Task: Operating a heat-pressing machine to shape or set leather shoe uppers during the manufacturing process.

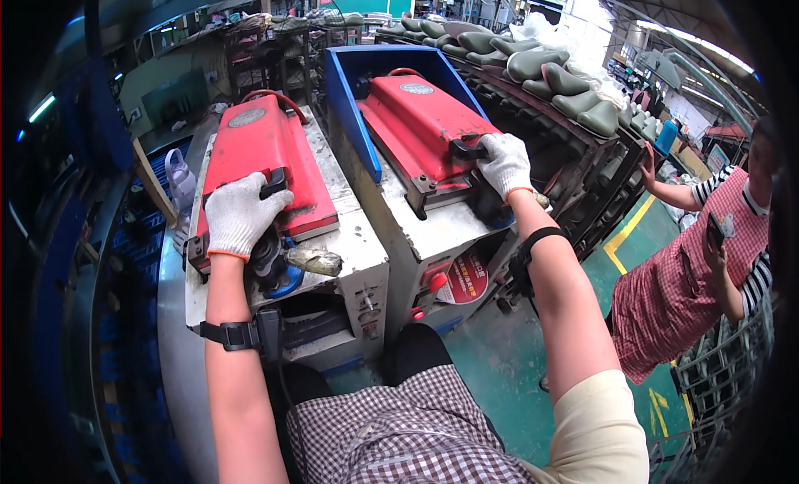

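Two machines with red covers stand side by side in front of me. My left hand [247,215], in a white knit glove, is closed at the black handle [274,183] of the left red cover [265,155]. Its fingers partly hide the grip. My right hand [505,163], gloved alike, wraps round the black handle [466,149] of the right red cover [424,109]. Both covers lie down over the machine tops. Below my left hand, a lever with a worn, wrapped grip [314,261] juts out from the left machine.
A blue guard [349,109] surrounds the right machine's back and left side. Racks at right hold several green rubber shoes [537,64]. A person in a red checked apron [678,268] stands at right, holding a phone [715,232]. A lilac bottle [179,178] stands at left.
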The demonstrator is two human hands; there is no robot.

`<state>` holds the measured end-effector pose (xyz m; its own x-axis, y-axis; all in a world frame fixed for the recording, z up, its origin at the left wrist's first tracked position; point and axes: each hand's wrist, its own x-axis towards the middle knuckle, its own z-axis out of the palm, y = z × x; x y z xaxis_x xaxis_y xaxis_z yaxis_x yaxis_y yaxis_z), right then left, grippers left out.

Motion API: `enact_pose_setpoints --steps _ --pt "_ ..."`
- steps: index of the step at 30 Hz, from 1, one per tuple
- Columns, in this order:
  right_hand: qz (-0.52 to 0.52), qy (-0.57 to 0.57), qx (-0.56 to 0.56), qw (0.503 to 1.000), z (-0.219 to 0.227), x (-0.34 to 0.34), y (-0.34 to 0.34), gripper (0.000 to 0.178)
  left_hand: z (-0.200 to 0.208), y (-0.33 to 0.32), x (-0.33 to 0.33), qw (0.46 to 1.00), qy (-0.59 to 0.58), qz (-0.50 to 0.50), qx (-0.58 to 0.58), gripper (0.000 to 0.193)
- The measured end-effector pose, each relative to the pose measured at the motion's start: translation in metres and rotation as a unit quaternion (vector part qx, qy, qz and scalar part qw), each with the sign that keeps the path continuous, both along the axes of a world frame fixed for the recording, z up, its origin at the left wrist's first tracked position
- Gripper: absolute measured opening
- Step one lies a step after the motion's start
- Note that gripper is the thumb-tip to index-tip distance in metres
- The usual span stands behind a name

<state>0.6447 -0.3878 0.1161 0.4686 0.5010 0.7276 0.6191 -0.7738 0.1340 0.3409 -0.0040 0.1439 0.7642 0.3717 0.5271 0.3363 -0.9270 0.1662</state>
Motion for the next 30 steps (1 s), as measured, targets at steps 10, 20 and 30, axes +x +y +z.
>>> enact_pose_setpoints --steps 10,20,30 --pt "-0.001 -0.004 -0.001 1.0 0.001 -0.012 -0.003 0.019 -0.007 -0.001 -0.001 0.998 -0.049 -0.014 0.029 0.046" --pt "0.01 -0.022 0.022 0.999 0.006 -0.008 -0.001 0.019 -0.004 0.003 0.001 0.997 -0.071 -0.026 0.03 0.046" --pt "-0.004 0.05 0.118 0.992 0.006 -0.032 0.006 0.028 -0.008 0.004 0.009 0.995 -0.051 -0.082 0.03 0.042"
